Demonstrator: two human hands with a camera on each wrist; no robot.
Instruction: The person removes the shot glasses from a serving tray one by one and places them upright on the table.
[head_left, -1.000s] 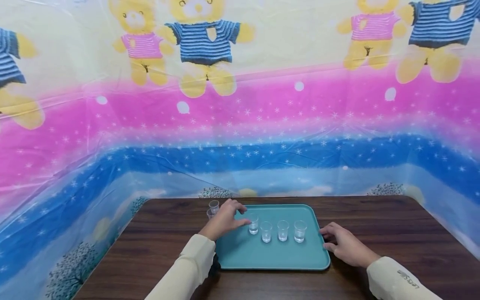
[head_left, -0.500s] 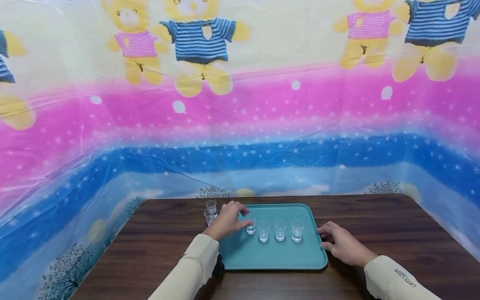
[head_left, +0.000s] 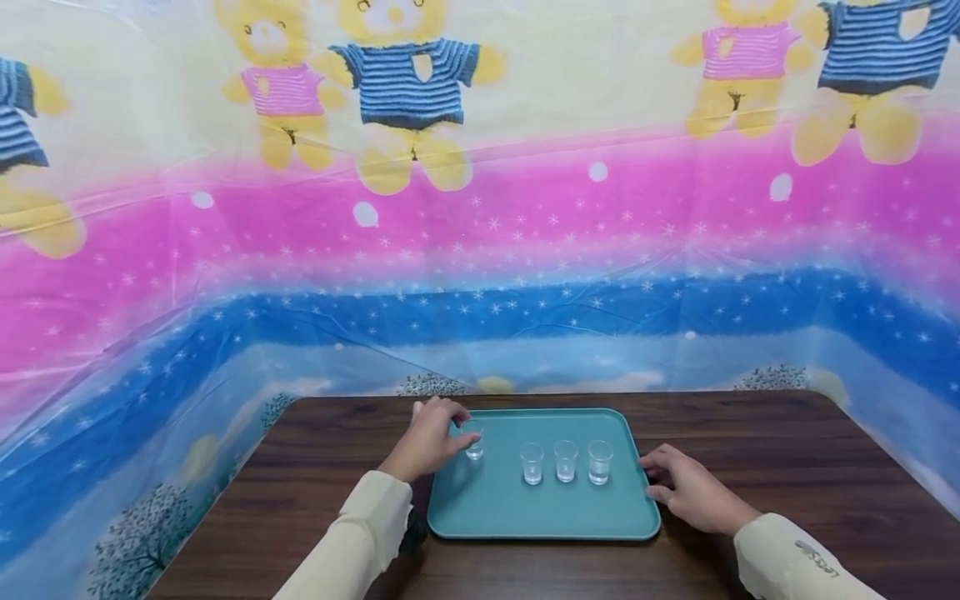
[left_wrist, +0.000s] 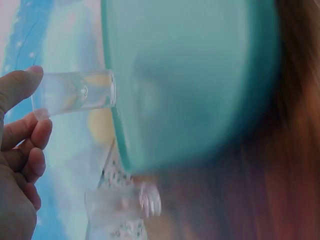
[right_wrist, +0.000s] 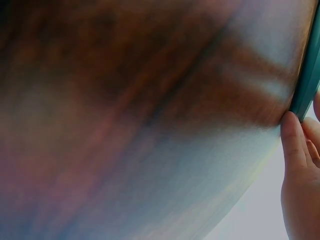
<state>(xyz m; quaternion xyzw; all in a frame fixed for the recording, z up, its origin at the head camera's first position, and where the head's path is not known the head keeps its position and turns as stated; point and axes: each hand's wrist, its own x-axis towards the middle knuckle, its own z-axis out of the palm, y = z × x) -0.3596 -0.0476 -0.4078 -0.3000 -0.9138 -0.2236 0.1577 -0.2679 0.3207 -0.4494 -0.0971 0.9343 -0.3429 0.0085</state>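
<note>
My left hand (head_left: 422, 442) pinches a small clear shot glass (head_left: 475, 451) near its rim, over the left side of a teal tray (head_left: 543, 518). In the left wrist view, the thumb and fingers hold the rim of this shot glass (left_wrist: 75, 92). Three more shot glasses, (head_left: 532, 464) among them, stand in a row on the tray, each with what looks like clear liquid low inside. At the tray's right edge, my right hand (head_left: 693, 490) holds the rim between thumb and fingers; the right wrist view shows fingertips against the tray edge (right_wrist: 306, 70).
Another clear glass (left_wrist: 122, 202), blurred, stands off the tray's corner in the left wrist view; my left hand hides that spot in the head view. The dark wooden table (head_left: 780, 450) is backed by a printed curtain (head_left: 525, 308).
My left hand has taken the leftmost shot glass out of the row and carried it left across the tray. Two glasses beyond the tray's left side have become hidden. The right hand stays put.
</note>
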